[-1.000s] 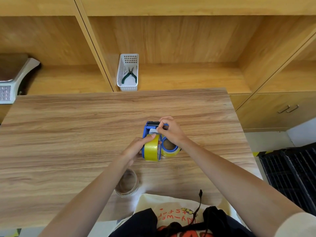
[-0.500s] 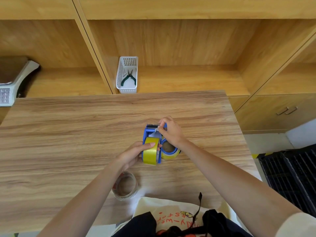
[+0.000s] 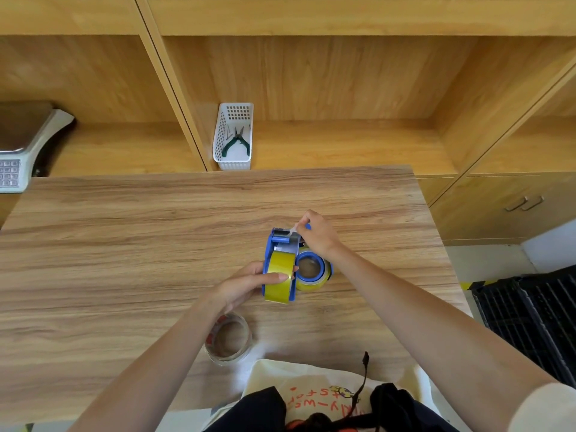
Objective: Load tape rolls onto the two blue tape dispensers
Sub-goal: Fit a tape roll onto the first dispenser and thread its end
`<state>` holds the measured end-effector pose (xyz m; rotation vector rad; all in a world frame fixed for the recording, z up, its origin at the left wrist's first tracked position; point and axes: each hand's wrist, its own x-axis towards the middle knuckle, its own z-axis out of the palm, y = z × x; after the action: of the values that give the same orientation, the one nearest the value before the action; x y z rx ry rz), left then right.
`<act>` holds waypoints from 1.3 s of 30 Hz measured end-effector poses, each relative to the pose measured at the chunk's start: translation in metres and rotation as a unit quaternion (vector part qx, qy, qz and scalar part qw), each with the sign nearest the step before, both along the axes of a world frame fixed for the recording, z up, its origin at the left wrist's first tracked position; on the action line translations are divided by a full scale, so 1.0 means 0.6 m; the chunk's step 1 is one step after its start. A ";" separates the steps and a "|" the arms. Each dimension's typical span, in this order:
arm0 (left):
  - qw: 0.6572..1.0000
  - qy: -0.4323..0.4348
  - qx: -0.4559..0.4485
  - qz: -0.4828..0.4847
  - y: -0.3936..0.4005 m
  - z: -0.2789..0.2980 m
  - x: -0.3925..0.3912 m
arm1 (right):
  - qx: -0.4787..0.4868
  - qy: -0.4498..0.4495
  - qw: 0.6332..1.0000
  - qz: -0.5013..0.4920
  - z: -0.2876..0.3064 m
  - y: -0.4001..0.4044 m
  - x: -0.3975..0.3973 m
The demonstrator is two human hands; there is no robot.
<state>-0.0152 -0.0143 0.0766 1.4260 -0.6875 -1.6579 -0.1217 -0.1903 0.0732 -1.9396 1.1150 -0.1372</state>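
Note:
A blue tape dispenser point(image 3: 274, 244) stands on edge on the wooden table point(image 3: 124, 244) with a yellow tape roll point(image 3: 279, 277) seated in it. My left hand point(image 3: 246, 285) grips that roll and dispenser from the left. My right hand point(image 3: 314, 233) pinches the free tape end point(image 3: 293, 232) at the dispenser's front roller. Right beside it lies the second blue dispenser point(image 3: 311, 269) on its side, also carrying a yellow roll. A clear tape roll point(image 3: 229, 338) lies flat near the table's front edge, under my left forearm.
A white basket point(image 3: 233, 135) holding green-handled pliers stands on the shelf behind the table. A scale point(image 3: 21, 151) sits on the shelf at far left. A black crate point(image 3: 530, 322) is on the floor at right. A cream bag point(image 3: 311, 391) lies at the front edge.
My right hand has drawn the tape end forward over the dispenser's front roller. My left hand has slid a little lower on the roll. The camera has tilted slightly.

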 end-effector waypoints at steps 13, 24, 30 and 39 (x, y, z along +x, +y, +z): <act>0.999 -0.029 -0.018 -0.031 0.012 -0.004 0.016 | 0.074 -0.027 0.997 0.014 0.017 -0.022 0.012; 0.999 -0.043 -0.008 -0.032 0.011 0.002 0.019 | -0.025 -0.064 0.987 0.148 0.046 -0.031 0.007; 0.998 -0.049 -0.002 -0.043 0.013 0.006 0.016 | -0.093 -0.001 0.976 0.197 0.048 -0.040 0.012; 0.993 -0.096 -0.007 -0.061 0.006 0.014 0.004 | 0.077 -0.047 0.994 0.068 0.045 -0.041 0.023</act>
<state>-0.0129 -0.0104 0.0850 1.5744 -0.9084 -1.6189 -0.1079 -0.2150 0.1000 -1.8446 0.9020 -0.0659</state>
